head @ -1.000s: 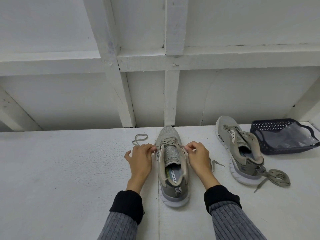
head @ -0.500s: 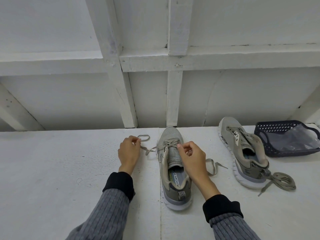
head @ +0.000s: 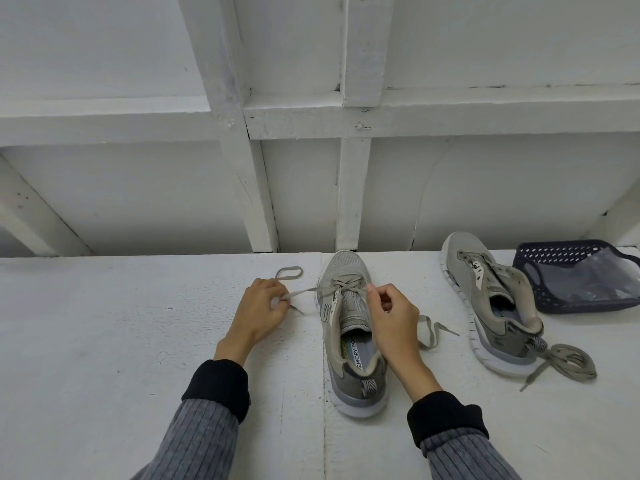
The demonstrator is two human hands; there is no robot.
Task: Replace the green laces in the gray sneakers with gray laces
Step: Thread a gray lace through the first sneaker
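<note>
On the white painted table (head: 104, 341) stood a gray mesh sneaker (head: 349, 327) with "MEMORY FOAM" printed on its insole. The left hand (head: 259, 315) pinched its flat gray lace (head: 308, 290) pulled sideways, and the right hand (head: 391, 317) pinched the lace at the eyelets.

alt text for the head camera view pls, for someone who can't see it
Two hands lace a gray sneaker on a white table: the left hand pinches the lace out to the side while the right hand pinches it at the eyelets. To the right lie a second sneaker, a loose lace bundle and a dark basket.
</note>
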